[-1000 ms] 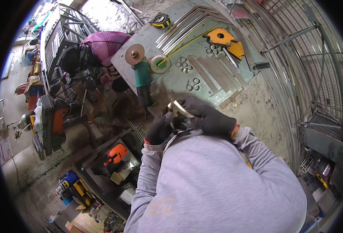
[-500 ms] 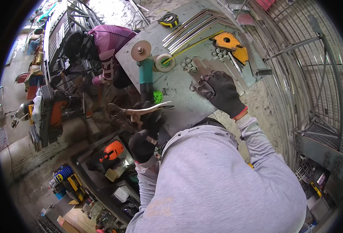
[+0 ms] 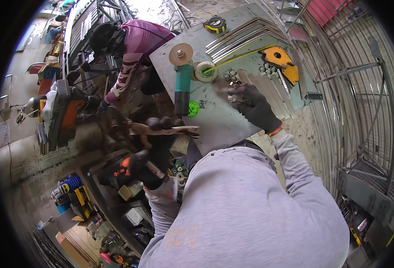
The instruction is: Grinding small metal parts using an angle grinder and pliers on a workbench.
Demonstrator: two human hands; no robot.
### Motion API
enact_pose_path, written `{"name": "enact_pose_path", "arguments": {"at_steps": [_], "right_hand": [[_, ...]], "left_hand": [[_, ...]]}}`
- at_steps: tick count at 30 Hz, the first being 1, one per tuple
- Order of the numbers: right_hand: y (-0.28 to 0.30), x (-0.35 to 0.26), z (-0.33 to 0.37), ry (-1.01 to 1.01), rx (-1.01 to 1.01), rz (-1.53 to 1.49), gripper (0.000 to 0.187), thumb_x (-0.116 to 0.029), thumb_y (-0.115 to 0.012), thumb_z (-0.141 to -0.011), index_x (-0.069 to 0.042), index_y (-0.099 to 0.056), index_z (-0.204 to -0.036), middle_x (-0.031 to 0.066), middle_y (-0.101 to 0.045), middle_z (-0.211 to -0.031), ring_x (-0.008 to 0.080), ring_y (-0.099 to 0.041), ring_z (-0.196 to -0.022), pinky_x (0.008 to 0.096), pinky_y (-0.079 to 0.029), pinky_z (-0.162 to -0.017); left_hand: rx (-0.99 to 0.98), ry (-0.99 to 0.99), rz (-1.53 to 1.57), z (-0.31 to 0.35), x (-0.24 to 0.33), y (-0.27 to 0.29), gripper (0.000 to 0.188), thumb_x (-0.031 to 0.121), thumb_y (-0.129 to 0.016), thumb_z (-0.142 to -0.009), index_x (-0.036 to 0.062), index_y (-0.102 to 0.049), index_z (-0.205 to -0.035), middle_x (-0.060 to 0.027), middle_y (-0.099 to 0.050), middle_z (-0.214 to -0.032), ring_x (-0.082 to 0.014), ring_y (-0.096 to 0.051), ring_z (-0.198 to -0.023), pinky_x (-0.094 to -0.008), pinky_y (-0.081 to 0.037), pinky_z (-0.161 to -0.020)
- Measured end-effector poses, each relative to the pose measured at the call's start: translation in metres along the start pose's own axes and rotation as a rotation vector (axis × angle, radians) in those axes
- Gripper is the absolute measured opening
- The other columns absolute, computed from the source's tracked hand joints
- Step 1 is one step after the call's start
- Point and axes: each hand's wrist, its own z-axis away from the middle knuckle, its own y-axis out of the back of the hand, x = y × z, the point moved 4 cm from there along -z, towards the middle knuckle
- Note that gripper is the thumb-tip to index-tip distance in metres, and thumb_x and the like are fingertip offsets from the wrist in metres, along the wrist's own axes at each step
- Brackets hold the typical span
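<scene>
Small round silver metal rings (image 3: pixel 234 79) lie just ahead of the nearer, dark-gloved right hand (image 3: pixel 252 105), the dark-gloved left hand (image 3: pixel 146 170) well apart, though I can't tell what either grips.

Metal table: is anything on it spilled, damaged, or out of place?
Nothing looks plainly spilled or broken on the metal table. The one mildly odd thing is the teal angle grinder: it lies close to the left edge, its brown disc facing up, with no guard visible around it.
</scene>
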Motion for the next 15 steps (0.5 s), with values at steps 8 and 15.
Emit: {"name": "enact_pose_path", "arguments": {"at_steps": [8,15], "right_hand": [[-0.018,-0.041,-0.003,-0.259,-0.029,-0.794,0.055,-0.01,-0.066,-0.115,0.002,-0.053,-0.167,0.0117,-0.074,-0.124,0.023,-0.074,-0.117,0.0416,-0.062,-0.105],[-0.019,-0.035,-0.002,-0.256,0.039,-0.676,0.057,-0.014,-0.071,-0.113,0.003,-0.055,-0.165,0.0115,-0.074,-0.13,0.0233,-0.076,-0.118,0.0421,-0.061,-0.111]], "left_hand": [[-0.202,0.391,0.176,-0.016,0.009,-0.115,0.046,0.002,-0.066,-0.092,0.003,-0.066,-0.138,-0.0098,-0.07,-0.119,-0.0216,-0.071,-0.109,-0.0365,-0.059,-0.099],[-0.419,0.553,-0.207,-0.014,-0.013,-0.138,0.065,-0.002,-0.07,-0.091,0.0017,-0.062,-0.155,-0.0055,-0.073,-0.123,-0.0148,-0.067,-0.108,-0.033,-0.056,-0.095]]}}
